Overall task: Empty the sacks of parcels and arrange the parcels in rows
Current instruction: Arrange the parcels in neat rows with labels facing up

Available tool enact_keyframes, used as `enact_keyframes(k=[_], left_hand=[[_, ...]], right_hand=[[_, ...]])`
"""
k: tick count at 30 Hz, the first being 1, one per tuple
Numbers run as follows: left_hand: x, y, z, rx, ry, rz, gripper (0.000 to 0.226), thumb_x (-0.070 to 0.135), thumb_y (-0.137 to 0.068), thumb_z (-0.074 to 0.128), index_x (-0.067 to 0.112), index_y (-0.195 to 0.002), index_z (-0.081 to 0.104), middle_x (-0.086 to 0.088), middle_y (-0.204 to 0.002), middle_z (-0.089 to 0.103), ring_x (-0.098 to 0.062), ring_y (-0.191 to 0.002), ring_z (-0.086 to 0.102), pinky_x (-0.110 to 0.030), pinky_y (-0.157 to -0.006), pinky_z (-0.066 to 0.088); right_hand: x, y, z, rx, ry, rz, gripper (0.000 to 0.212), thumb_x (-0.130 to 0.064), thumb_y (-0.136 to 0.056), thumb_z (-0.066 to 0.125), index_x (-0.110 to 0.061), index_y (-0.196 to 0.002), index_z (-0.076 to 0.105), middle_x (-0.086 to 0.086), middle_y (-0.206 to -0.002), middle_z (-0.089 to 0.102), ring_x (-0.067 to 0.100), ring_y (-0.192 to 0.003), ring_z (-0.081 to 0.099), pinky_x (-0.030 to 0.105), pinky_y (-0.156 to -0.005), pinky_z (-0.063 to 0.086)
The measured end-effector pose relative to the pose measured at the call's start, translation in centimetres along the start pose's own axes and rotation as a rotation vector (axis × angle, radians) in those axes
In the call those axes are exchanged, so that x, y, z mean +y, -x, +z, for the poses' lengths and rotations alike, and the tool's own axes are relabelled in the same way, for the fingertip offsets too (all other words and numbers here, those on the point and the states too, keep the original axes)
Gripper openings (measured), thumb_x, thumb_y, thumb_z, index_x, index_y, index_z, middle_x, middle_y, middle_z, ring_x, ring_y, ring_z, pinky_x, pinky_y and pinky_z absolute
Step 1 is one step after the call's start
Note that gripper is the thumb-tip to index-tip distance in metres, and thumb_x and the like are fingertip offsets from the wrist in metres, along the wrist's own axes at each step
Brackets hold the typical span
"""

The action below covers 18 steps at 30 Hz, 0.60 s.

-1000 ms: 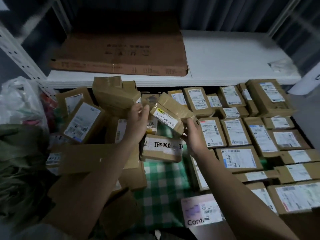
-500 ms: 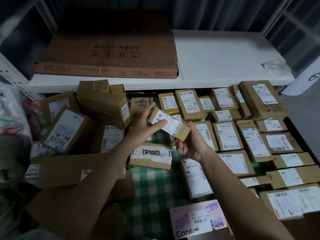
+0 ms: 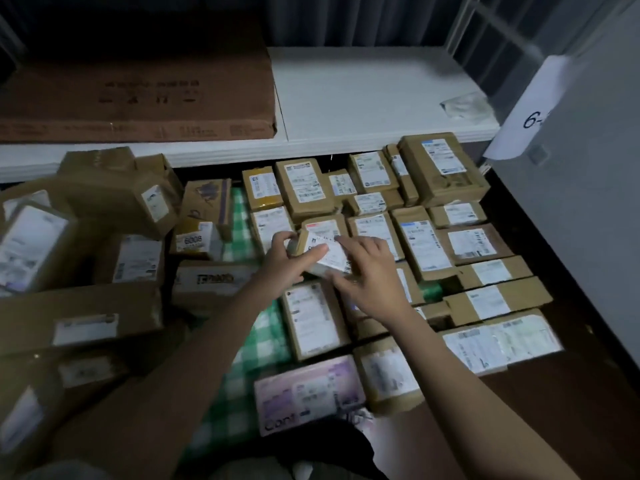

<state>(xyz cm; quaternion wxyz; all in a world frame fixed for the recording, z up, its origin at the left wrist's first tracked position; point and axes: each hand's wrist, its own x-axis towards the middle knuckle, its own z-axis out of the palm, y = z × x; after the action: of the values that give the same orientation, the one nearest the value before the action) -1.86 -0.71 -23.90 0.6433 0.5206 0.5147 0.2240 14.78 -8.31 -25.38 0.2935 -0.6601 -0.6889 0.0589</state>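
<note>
A small brown parcel (image 3: 323, 251) with a white label is held low over the arranged rows of labelled parcels (image 3: 422, 237) on the right. My left hand (image 3: 289, 259) grips its left end, thumb across the label. My right hand (image 3: 370, 277) holds its right end, index finger on top of the label and thumb at the near edge. A loose heap of brown parcels (image 3: 104, 216) lies on the left. All of it rests on a green checked cloth (image 3: 242, 362). No sack is visible.
A white shelf (image 3: 363, 98) runs behind the parcels, with a flat brown carton (image 3: 138, 95) and a crumpled clear bag (image 3: 464, 105) on it. A white panel (image 3: 588, 202) with a paper tag stands at the right. A pink-purple parcel (image 3: 308, 393) lies near me.
Both hands have carried the small parcel from above the heap down and to the right, onto the arranged rows. The view has swung right.
</note>
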Motion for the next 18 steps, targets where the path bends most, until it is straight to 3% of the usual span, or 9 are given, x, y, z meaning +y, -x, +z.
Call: enact_keyframes(k=[4, 7, 10, 13, 14, 16, 18], left_hand=[[-0.7, 0.9, 7.2, 0.041, -0.036, -0.011, 0.054, 0.048, -0.084, 0.067, 0.027, -0.125, 0.039, 0.0, -0.124, 0.052, -0.016, -0.106, 0.058, -0.034, -0.089, 0.051], [-1.0, 1.3, 12.3, -0.011, -0.091, 0.011, 0.051, 0.052, -0.091, 0.053, 0.027, -0.132, 0.035, 0.003, -0.13, 0.048, -0.008, -0.105, 0.052, -0.03, -0.086, 0.044], [-2.0, 1.4, 16.3, -0.084, -0.227, 0.013, 0.064, 0.059, -0.094, 0.038, 0.023, -0.146, 0.027, 0.002, -0.146, 0.036, -0.015, -0.129, 0.039, -0.035, -0.105, 0.034], [-3.6, 0.9, 18.1, -0.089, -0.433, -0.009, 0.076, 0.071, -0.086, 0.031, 0.019, -0.139, 0.043, -0.007, -0.146, 0.042, -0.024, -0.134, 0.039, -0.048, -0.113, 0.028], [-4.2, 0.5, 18.6, -0.088, -0.502, -0.028, 0.077, 0.069, -0.085, 0.029, 0.012, -0.131, 0.051, -0.013, -0.139, 0.049, -0.028, -0.13, 0.044, -0.049, -0.111, 0.029], [-4.5, 0.1, 19.5, -0.112, -0.591, -0.064, 0.059, 0.047, -0.098, 0.035, -0.006, -0.116, 0.054, -0.025, -0.126, 0.053, -0.037, -0.12, 0.048, -0.045, -0.106, 0.033], [-4.9, -0.1, 20.0, -0.091, -0.664, -0.057, 0.043, 0.028, -0.103, 0.036, -0.007, -0.118, 0.055, -0.023, -0.127, 0.053, -0.036, -0.122, 0.046, -0.041, -0.104, 0.033]], right_hand=[[6.2, 2.7, -3.9, -0.078, 0.065, -0.054, 0.054, -0.041, -0.082, 0.073, -0.016, -0.127, 0.059, 0.002, -0.112, 0.065, 0.027, -0.099, 0.056, 0.038, -0.084, 0.045], [11.4, 3.9, -7.7, -0.167, 0.042, 0.012, 0.053, -0.028, -0.078, 0.079, -0.017, -0.126, 0.06, 0.002, -0.117, 0.066, 0.029, -0.104, 0.055, 0.033, -0.086, 0.038], [16.6, 5.0, -11.6, -0.22, 0.007, 0.15, 0.054, -0.018, -0.074, 0.081, -0.015, -0.124, 0.061, 0.005, -0.116, 0.065, 0.027, -0.105, 0.055, 0.033, -0.086, 0.042], [20.3, 5.3, -13.8, -0.31, 0.017, 0.262, 0.058, -0.016, -0.073, 0.082, -0.014, -0.127, 0.059, 0.003, -0.109, 0.058, 0.02, -0.1, 0.053, 0.03, -0.082, 0.043], [20.9, 5.2, -14.1, -0.341, 0.035, 0.273, 0.059, -0.015, -0.073, 0.082, -0.014, -0.127, 0.059, 0.0, -0.104, 0.054, 0.017, -0.096, 0.05, 0.024, -0.076, 0.037], [21.8, 5.1, -14.2, -0.398, 0.082, 0.247, 0.059, -0.015, -0.072, 0.082, -0.017, -0.127, 0.059, -0.003, -0.099, 0.049, 0.019, -0.096, 0.049, 0.021, -0.069, 0.031], [22.0, 4.7, -13.9, -0.449, 0.092, 0.218, 0.059, -0.015, -0.072, 0.082, -0.018, -0.126, 0.06, 0.003, -0.106, 0.055, 0.024, -0.105, 0.051, 0.027, -0.077, 0.037]])
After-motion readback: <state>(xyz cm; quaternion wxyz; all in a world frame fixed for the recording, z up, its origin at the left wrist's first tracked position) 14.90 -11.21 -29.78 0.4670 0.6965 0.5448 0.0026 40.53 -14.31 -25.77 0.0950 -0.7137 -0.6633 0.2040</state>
